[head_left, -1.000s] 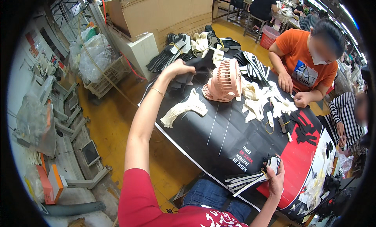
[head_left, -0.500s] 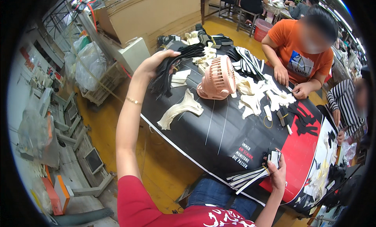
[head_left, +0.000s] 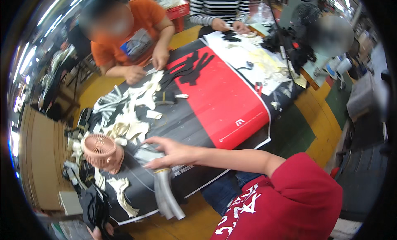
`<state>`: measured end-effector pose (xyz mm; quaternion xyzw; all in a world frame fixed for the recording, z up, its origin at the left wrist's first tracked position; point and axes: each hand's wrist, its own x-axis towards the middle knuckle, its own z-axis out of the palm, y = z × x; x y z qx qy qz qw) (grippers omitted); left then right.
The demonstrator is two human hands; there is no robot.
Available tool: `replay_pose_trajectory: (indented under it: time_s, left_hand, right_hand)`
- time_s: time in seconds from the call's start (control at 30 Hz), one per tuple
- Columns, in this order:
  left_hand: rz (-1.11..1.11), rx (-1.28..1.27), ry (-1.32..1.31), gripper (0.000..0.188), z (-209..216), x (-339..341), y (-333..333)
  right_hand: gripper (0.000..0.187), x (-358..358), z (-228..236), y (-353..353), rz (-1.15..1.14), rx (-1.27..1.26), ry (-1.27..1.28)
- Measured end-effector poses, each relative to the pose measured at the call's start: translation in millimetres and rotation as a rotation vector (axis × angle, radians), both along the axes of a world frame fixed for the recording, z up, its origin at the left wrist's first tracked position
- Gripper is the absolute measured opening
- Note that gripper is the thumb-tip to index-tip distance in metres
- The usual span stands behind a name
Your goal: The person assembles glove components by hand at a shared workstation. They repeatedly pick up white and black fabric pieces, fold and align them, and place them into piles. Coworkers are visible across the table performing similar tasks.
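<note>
My right hand [head_left: 173, 152] reaches across to the left and grips a banded bundle of grey and white fabric strips [head_left: 165, 194]. The strips' long ends hang over the table's near edge, blurred. At the lower left rim my left hand [head_left: 101, 231], only partly in view, has its fingers against a stack of black fabric pieces [head_left: 93, 207]. Between the hands a cream stack of cut fabric [head_left: 120, 193] lies on the table. Just beyond, a pink desk fan [head_left: 102, 152] stands on the black table cover [head_left: 186, 124].
Cream pieces [head_left: 144, 93] and black glove-shaped pieces [head_left: 189, 70] lie farther back. A co-worker in orange [head_left: 149, 16] handles pieces across the table; another in stripes [head_left: 219, 8] works beyond the cover's red part [head_left: 231, 103]. Cardboard [head_left: 41, 153] stands at the left.
The view has swung to the right. My right hand has carried the strip bundle leftward, closer to the fan. My left hand with the black stack now shows at the lower left edge.
</note>
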<state>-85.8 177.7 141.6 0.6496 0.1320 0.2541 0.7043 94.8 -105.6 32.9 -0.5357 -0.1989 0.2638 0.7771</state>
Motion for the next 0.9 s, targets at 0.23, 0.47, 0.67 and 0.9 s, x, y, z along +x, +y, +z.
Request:
replay_pose_trajectory:
  time_s: [0.23,0.47,0.67,0.9]
  left_hand:
    - [-0.059,0.132,-0.039,0.065,11,-4,-61]
    - [-0.240,-0.018,0.252,0.097,-25,5,-104]
    - [-0.443,0.137,0.451,0.091,-74,20,-161]
    - [-0.525,-0.097,0.351,0.077,-74,4,-204]
  right_hand:
    - [0.093,27,-31,51,-0.244,-0.553,-0.374]
    - [0.038,-6,11,-43,-0.474,-0.106,-0.336]
    - [0.059,-77,118,-116,0.413,0.596,-0.090]
    - [0.099,-132,122,-37,0.640,1.512,0.005]
